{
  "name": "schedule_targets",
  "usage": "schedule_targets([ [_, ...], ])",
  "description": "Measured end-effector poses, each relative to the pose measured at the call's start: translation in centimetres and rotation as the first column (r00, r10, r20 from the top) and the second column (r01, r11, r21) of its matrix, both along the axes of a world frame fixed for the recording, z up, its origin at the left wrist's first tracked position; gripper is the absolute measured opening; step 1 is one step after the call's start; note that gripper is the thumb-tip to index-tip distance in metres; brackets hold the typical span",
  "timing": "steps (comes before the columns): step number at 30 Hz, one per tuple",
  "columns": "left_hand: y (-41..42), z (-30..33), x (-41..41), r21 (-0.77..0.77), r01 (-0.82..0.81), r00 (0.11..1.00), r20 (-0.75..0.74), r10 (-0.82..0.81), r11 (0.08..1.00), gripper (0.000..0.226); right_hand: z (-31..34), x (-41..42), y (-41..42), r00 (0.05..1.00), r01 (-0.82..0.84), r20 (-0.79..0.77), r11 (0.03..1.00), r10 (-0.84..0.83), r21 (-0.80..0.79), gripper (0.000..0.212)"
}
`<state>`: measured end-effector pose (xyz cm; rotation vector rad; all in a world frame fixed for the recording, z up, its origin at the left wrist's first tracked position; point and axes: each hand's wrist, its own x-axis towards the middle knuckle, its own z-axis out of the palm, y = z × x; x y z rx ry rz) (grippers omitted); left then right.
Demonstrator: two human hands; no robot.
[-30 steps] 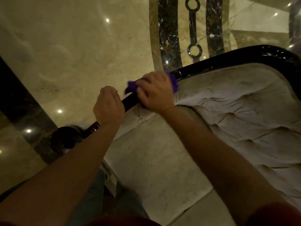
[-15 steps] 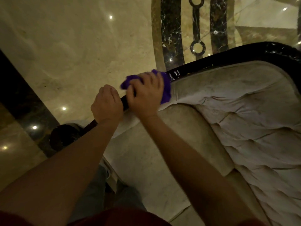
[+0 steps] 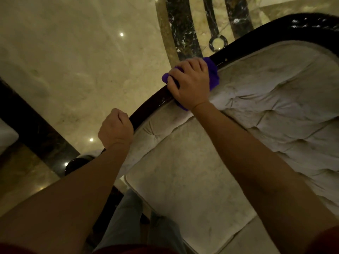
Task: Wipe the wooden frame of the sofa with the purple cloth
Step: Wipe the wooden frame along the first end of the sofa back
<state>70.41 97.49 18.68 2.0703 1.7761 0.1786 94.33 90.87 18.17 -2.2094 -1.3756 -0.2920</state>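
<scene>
The sofa's dark glossy wooden frame [image 3: 244, 44] runs diagonally from lower left to upper right along the top of the pale tufted backrest [image 3: 275, 99]. My right hand [image 3: 190, 85] is clamped over the rail with the purple cloth [image 3: 213, 74] wrapped under the palm; cloth ends stick out on both sides of the fingers. My left hand [image 3: 115, 129] grips the same rail lower down to the left, apart from the cloth. Part of the rail is hidden under both hands.
A beige seat cushion [image 3: 183, 180] lies below my arms. Beyond the rail is polished marble floor [image 3: 82, 61] with dark inlaid bands [image 3: 181, 28] and light reflections. The frame's rounded dark end [image 3: 77, 162] shows at lower left. My jeans-clad legs [image 3: 132, 217] stand beside the sofa.
My right hand with the cloth slid down-left along the rail toward the left hand, then back up-right, widening the gap. The left hand kept its grip on the rail.
</scene>
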Motion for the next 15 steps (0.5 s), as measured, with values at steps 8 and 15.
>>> schedule_targets([
  [8, 0.1, -0.2, -0.1, 0.021, 0.025, 1.000, 0.014, -0.025, 0.999, 0.031, 0.7, -6.2, 1.5, 0.956, 0.196, -0.222, 0.981, -0.191, 0.004, 0.016],
  [15, 0.5, -0.4, 0.0, -0.058, 0.078, 0.996, -0.026, -0.080, 0.995, 0.035, 0.6, -10.6, 0.8, 0.969, 0.002, -0.245, 0.999, -0.014, -0.050, 0.011],
])
